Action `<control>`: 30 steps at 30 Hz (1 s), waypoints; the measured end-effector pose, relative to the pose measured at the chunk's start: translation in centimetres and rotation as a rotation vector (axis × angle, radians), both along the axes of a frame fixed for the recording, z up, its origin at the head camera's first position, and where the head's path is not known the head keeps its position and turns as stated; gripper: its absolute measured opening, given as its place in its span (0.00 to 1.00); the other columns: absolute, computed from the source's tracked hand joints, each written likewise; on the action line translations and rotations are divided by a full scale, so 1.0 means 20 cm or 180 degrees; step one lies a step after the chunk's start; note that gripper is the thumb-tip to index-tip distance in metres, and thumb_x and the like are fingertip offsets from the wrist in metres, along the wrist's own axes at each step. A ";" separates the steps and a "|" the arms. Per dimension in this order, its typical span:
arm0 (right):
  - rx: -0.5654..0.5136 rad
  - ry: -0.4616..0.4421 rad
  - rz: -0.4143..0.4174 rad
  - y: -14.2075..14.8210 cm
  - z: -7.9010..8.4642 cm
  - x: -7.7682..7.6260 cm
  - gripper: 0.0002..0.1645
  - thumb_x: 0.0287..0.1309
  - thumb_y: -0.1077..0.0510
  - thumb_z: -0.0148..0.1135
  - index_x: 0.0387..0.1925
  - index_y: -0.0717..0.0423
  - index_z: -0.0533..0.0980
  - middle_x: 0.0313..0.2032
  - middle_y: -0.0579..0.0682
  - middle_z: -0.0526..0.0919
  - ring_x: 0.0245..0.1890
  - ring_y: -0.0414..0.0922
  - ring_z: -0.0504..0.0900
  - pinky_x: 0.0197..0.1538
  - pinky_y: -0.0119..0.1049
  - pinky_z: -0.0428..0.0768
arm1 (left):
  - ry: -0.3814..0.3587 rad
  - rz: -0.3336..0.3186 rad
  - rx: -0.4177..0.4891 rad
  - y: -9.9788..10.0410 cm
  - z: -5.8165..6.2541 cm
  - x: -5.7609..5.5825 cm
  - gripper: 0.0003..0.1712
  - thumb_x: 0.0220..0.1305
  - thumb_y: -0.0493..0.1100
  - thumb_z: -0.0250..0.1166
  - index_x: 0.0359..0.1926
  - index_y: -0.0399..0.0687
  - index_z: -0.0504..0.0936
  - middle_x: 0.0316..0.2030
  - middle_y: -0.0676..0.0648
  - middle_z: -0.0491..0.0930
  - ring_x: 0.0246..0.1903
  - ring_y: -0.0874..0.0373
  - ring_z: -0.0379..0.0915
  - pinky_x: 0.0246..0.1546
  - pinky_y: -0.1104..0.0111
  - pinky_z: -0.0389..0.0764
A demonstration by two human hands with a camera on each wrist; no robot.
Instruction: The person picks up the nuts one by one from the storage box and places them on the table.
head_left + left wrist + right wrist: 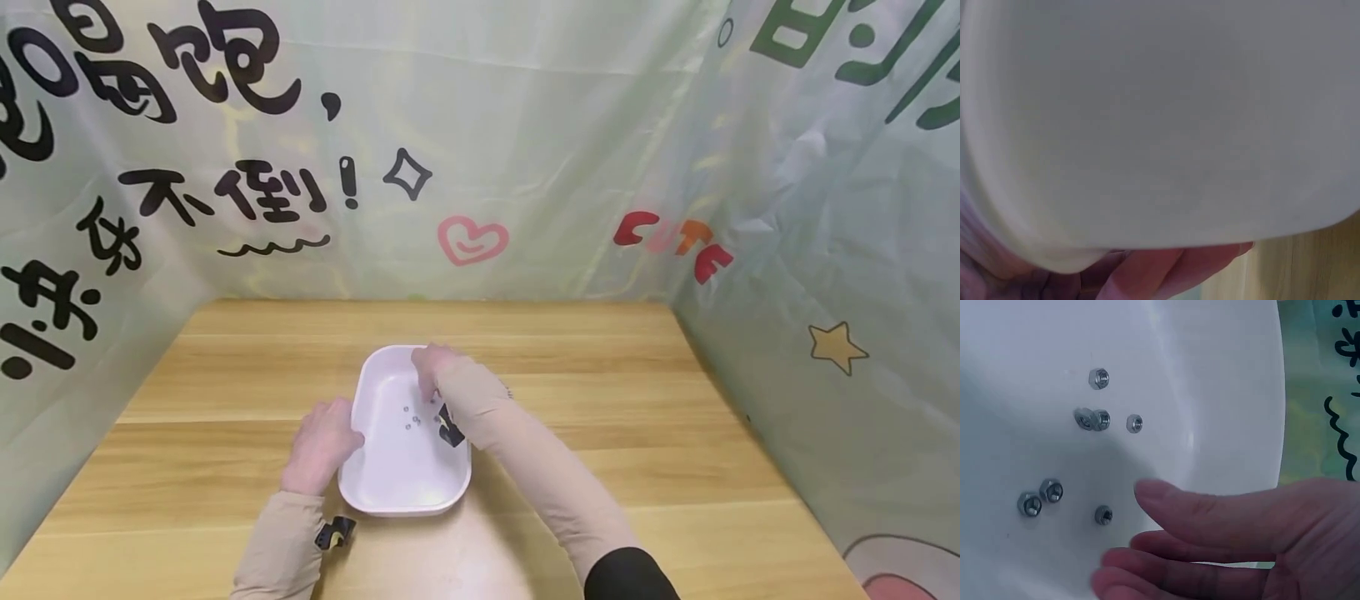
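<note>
A white rectangular tray [401, 479] with rounded corners lies on the table in the head view. My left hand [322, 446] grips its left side, thumb over the rim; in the left wrist view the fingers [1166, 269] show along the tray's edge. Inside the tray, several small metal hex nuts [1052, 490] are scattered on the bottom. My right hand [437, 367] reaches in at the far right part of the tray. Close beside the nuts in the right wrist view, its thumb and fingers [1210, 515] are apart, with nothing visible between them.
The wooden table [600, 400] extends around the tray. Behind it and at both sides hangs a pale printed cloth [540, 167] with lettering and drawings. A small black device [335, 532] sits at the left wrist, another [451, 429] at the right.
</note>
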State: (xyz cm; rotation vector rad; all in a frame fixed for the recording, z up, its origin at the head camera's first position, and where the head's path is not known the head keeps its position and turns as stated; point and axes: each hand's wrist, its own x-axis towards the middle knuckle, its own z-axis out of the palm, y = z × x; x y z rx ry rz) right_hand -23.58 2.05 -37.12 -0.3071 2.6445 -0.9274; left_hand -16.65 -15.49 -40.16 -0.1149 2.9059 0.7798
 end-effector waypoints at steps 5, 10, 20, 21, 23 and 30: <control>-0.0264 0.0065 -0.0314 0.03 0.01 0.07 0.10 0.25 0.62 0.54 0.20 0.49 0.69 0.32 0.46 0.72 0.30 0.48 0.68 0.24 0.39 0.70 | 0.0006 -0.0013 -0.0007 0.00 0.00 0.00 0.13 0.43 0.34 0.60 0.34 0.32 0.75 0.23 0.42 0.76 0.19 0.55 0.71 0.17 0.69 0.71; -0.0367 -0.0208 -0.0553 0.01 0.00 0.06 0.13 0.22 0.61 0.53 0.22 0.51 0.69 0.32 0.46 0.72 0.32 0.48 0.70 0.23 0.41 0.73 | 0.0014 -0.0010 -0.0014 0.01 0.00 0.00 0.13 0.43 0.33 0.60 0.34 0.32 0.75 0.23 0.42 0.76 0.19 0.55 0.71 0.17 0.69 0.71; 0.0332 -0.0357 -0.0382 -0.04 -0.04 -0.02 0.14 0.31 0.68 0.53 0.24 0.49 0.66 0.33 0.49 0.71 0.33 0.48 0.69 0.26 0.40 0.71 | 0.0017 -0.0013 -0.0014 0.00 -0.01 0.00 0.13 0.43 0.33 0.60 0.34 0.32 0.75 0.22 0.43 0.75 0.20 0.55 0.71 0.17 0.69 0.71; 0.0401 -0.0315 -0.0331 -0.04 -0.05 -0.02 0.14 0.31 0.68 0.53 0.24 0.49 0.66 0.33 0.50 0.71 0.33 0.47 0.69 0.27 0.39 0.71 | 0.0005 -0.0009 -0.0010 -0.01 -0.01 0.00 0.13 0.43 0.33 0.60 0.34 0.32 0.75 0.22 0.43 0.75 0.20 0.55 0.71 0.17 0.69 0.71; 0.0379 -0.0289 -0.0344 -0.04 -0.06 -0.02 0.14 0.31 0.69 0.53 0.24 0.49 0.66 0.32 0.49 0.71 0.33 0.47 0.69 0.28 0.37 0.70 | -0.0012 0.0004 -0.0005 -0.01 -0.01 0.00 0.12 0.43 0.33 0.59 0.34 0.32 0.75 0.22 0.43 0.75 0.20 0.55 0.71 0.17 0.70 0.71; 0.0090 -0.0264 -0.0485 -0.03 -0.06 0.01 0.16 0.27 0.69 0.51 0.23 0.49 0.64 0.32 0.48 0.69 0.32 0.47 0.66 0.28 0.36 0.68 | -0.0063 0.0020 -0.0012 0.00 0.00 0.01 0.12 0.44 0.33 0.60 0.34 0.32 0.75 0.23 0.43 0.75 0.20 0.55 0.71 0.18 0.69 0.71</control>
